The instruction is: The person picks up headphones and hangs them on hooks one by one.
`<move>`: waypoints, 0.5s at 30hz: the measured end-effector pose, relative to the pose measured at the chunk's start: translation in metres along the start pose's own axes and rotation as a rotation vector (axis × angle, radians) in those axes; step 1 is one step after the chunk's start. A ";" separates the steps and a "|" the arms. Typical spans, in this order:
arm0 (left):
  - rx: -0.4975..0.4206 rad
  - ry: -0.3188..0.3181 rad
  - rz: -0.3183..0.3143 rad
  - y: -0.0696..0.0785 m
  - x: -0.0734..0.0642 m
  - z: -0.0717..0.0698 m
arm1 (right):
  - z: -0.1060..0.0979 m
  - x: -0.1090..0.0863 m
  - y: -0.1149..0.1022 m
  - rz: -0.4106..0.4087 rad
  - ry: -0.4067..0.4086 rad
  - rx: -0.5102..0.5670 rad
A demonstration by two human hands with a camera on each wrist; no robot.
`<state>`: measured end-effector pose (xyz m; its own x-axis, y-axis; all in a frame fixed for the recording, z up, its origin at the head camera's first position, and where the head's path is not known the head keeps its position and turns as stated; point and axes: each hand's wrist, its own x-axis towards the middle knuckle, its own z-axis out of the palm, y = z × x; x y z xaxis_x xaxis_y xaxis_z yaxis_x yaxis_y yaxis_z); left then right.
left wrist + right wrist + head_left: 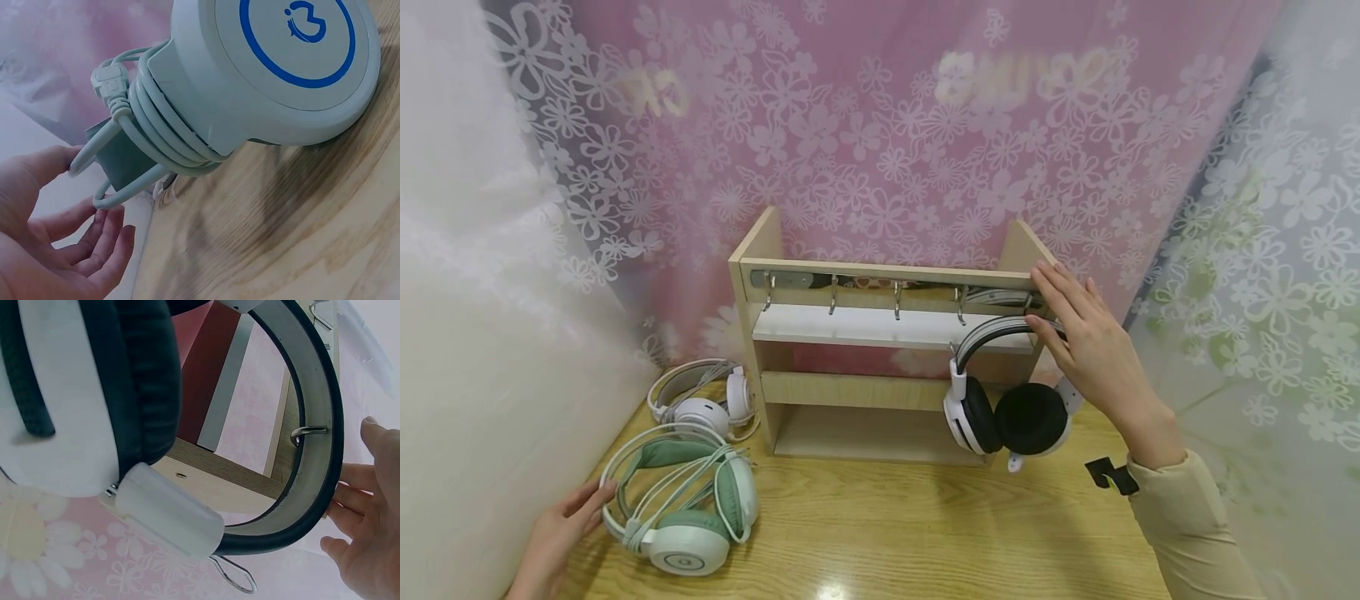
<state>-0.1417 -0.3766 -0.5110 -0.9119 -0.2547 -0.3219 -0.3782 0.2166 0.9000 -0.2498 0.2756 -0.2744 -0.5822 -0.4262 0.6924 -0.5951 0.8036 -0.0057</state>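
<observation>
A pair of white headphones with black ear pads hangs by its headband at the right end of a wooden rack. In the right wrist view a metal hook shows inside that headband. My right hand rests with straight fingers at the rack's upper right corner, its thumb by the headband. At the lower left, white headphones with green padding stand on the table, their cable bundled. The thumb and index finger of my left hand pinch their headband, which the left wrist view shows between the fingertips.
Behind the green-padded pair, another pair of white headphones lies against the rack's left side. Several metal hooks line the rack's top rail, above a white shelf. A flowered curtain hangs behind the wooden table.
</observation>
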 end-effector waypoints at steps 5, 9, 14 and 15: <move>-0.068 -0.029 0.043 0.002 -0.001 0.005 | 0.000 0.000 0.000 -0.001 0.000 0.003; -0.104 -0.054 0.015 0.005 0.001 0.007 | 0.000 -0.001 0.000 0.000 -0.004 0.006; -0.100 -0.064 -0.005 0.007 0.003 0.009 | 0.000 -0.001 0.000 0.001 -0.001 0.008; -0.088 -0.067 -0.009 0.007 0.003 0.009 | 0.000 -0.001 0.001 0.000 0.000 0.008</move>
<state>-0.1488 -0.3671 -0.5080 -0.9181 -0.1926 -0.3465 -0.3739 0.1306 0.9182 -0.2496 0.2764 -0.2750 -0.5820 -0.4265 0.6924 -0.6000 0.7999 -0.0115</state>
